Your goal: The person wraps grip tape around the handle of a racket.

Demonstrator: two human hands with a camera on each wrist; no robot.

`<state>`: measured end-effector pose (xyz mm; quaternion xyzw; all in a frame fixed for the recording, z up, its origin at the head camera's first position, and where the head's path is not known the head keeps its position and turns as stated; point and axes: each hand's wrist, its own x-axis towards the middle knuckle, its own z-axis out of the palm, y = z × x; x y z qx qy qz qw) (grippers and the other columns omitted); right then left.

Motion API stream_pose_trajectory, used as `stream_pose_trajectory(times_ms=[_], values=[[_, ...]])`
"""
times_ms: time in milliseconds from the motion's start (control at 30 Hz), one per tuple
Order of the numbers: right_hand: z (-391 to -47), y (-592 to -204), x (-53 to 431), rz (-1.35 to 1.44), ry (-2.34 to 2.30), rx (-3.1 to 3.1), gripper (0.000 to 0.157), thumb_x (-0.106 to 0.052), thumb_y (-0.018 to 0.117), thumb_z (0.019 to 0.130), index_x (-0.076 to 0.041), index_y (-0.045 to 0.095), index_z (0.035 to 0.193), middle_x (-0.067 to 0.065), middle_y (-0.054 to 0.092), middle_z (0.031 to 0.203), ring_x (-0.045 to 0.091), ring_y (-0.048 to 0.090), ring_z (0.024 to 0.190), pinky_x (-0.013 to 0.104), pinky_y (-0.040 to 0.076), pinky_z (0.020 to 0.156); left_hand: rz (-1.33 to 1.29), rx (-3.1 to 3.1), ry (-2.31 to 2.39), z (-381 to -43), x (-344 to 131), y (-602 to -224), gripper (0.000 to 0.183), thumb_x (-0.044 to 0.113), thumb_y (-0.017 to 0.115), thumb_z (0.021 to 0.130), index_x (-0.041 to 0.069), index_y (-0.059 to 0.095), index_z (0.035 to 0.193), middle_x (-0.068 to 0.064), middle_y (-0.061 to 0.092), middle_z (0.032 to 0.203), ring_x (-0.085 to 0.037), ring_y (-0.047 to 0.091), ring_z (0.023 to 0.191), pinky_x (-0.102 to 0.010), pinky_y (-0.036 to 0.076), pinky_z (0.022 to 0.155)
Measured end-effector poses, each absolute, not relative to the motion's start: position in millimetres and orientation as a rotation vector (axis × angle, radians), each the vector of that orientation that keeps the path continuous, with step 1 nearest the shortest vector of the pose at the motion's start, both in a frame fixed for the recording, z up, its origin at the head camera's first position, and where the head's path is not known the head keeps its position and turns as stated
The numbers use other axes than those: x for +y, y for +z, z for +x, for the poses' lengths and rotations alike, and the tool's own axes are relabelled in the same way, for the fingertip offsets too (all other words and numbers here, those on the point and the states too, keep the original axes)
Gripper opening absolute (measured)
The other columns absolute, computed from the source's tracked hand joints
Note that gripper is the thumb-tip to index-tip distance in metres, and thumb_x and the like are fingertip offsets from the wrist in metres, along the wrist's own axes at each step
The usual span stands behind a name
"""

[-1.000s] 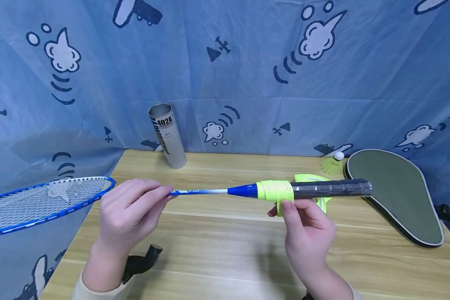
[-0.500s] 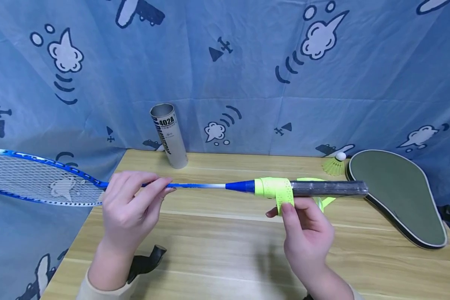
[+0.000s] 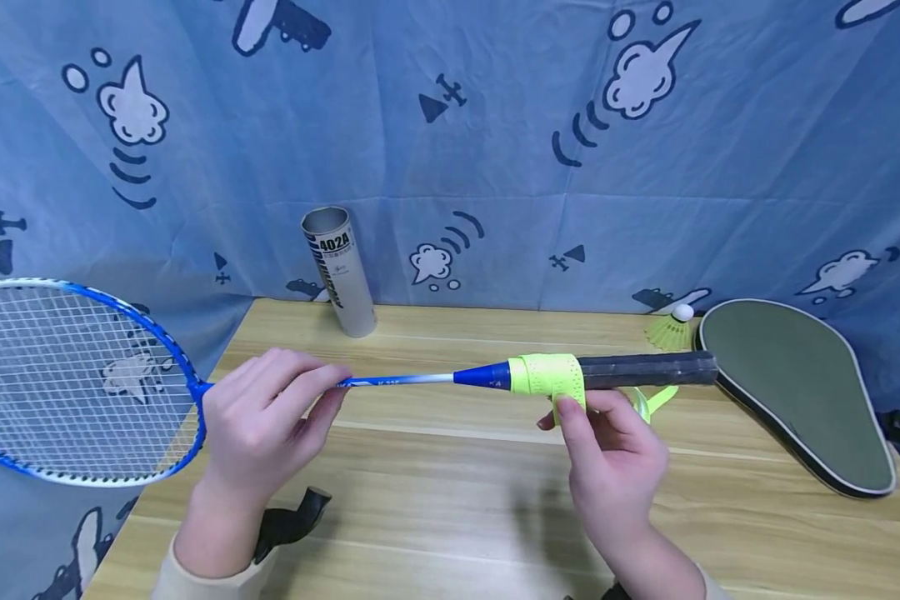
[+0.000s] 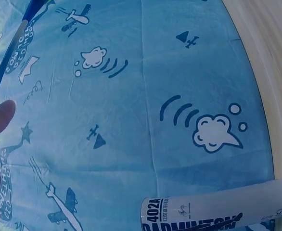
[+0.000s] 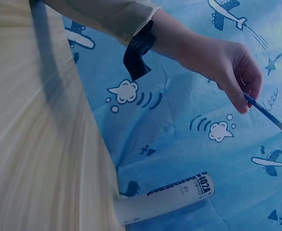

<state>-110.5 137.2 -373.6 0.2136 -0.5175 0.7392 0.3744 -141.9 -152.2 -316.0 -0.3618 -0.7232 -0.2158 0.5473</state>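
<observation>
A blue and white badminton racket [image 3: 416, 379] lies level above the table, its strung head at the left and its dark handle [image 3: 645, 370] at the right. My left hand [image 3: 270, 425] pinches the shaft between thumb and fingers; the right wrist view also shows this left hand [image 5: 227, 72] on the shaft. Neon yellow perforated overgrip tape [image 3: 543, 373] is wound round the handle beside the blue cone. Just below the winding, my right hand [image 3: 618, 458] pinches the tape between thumb and fingers. A loose tail of tape shows behind that hand.
A shuttlecock tube [image 3: 342, 275] stands at the back left of the wooden table [image 3: 435, 508]. At the back right are a yellow shuttlecock [image 3: 669, 332] and a green paddle case [image 3: 795, 392]. A patterned blue cloth [image 3: 487, 125] hangs behind.
The racket has rolled about its shaft, so its head has turned from nearly edge-on to broad face. The handle end has drawn slightly left; both hands keep their holds.
</observation>
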Motion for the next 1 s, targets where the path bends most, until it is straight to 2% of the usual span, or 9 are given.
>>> stream_pose_trajectory(times_ms=[167, 300, 533, 867, 1000], values=[[-111.1, -374.5, 138.2, 0.547, 1.821, -1.335, 0.008, 0.020, 0.061, 0.090, 0.023, 0.062, 0.082, 0.007, 0.073, 0.083, 0.014, 0.070, 0.067, 0.022, 0.058, 0.066, -0.888, -1.667, -0.533, -143.7, -151.7, -316.6, 0.027, 0.019, 0.070, 0.100, 0.007, 0.080, 0.078, -0.004, 0.065, 0.067, -0.020, 0.051, 0.048, -0.031, 0.041, 0.043], [-111.1, -374.9, 137.6, 0.608, 1.823, -1.305, 0.005, 0.022, 0.059, 0.089, 0.024, 0.061, 0.086, 0.010, 0.075, 0.089, 0.016, 0.069, 0.069, 0.023, 0.059, 0.067, -0.885, -1.642, -0.546, -144.4, -151.6, -317.5, 0.029, 0.022, 0.071, 0.100, 0.006, 0.080, 0.077, -0.005, 0.066, 0.068, -0.021, 0.053, 0.049, -0.033, 0.043, 0.043], [-110.0, -372.6, 137.2, 0.674, 1.866, -1.263, 0.006, 0.021, 0.056, 0.091, 0.025, 0.061, 0.092, 0.014, 0.076, 0.093, 0.018, 0.071, 0.072, 0.026, 0.060, 0.070, -0.844, -1.633, -0.589, -144.5, -151.5, -317.5, 0.031, 0.024, 0.071, 0.100, 0.001, 0.081, 0.081, -0.011, 0.069, 0.075, -0.026, 0.057, 0.057, -0.037, 0.046, 0.054], [-108.1, -370.5, 136.8, 0.578, 1.915, -1.299, 0.010, 0.022, 0.054, 0.093, 0.022, 0.063, 0.090, 0.010, 0.075, 0.088, 0.017, 0.073, 0.068, 0.027, 0.061, 0.068, -0.766, -1.644, -0.568, -145.0, -151.0, -318.0, 0.030, 0.028, 0.071, 0.099, 0.004, 0.081, 0.083, -0.014, 0.062, 0.076, -0.034, 0.051, 0.067, -0.041, 0.031, 0.062], [-108.3, -370.0, 138.0, 0.565, 1.902, -1.299, 0.008, 0.021, 0.055, 0.093, 0.023, 0.062, 0.089, 0.010, 0.074, 0.087, 0.016, 0.072, 0.068, 0.026, 0.061, 0.068, -0.800, -1.676, -0.556, -145.0, -152.2, -317.6, 0.031, 0.029, 0.070, 0.100, 0.004, 0.081, 0.085, -0.013, 0.061, 0.076, -0.033, 0.051, 0.065, -0.041, 0.033, 0.062]])
